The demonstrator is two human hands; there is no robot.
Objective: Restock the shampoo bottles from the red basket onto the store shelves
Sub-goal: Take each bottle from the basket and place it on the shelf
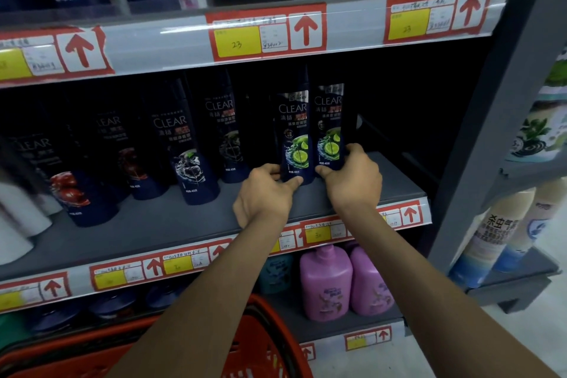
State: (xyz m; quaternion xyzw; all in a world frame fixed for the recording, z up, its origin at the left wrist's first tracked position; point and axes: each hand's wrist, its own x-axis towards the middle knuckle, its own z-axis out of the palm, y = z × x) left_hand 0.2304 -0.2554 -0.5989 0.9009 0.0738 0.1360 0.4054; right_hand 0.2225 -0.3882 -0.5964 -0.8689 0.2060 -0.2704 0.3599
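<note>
Our left grip (267,190) is curled round the foot of the left lime bottle (294,138), thumb in front, and our right grip (351,178) is wrapped the same way round the foot of the right lime bottle (329,123). Both bottles stand upright on the middle shelf (171,224), side by side just above the grips and, as far as we can tell, touching. We judge tipping the main risk: both holds are low on tall bottles, so letting go before the bases sit flat, which our fingers hide, could topple one into the other. Just outside the left grip stands a dark bottle (225,132) that our knuckles could knock on withdrawing. A forward fall would head toward the red basket (277,325) beneath our forearms.
</note>
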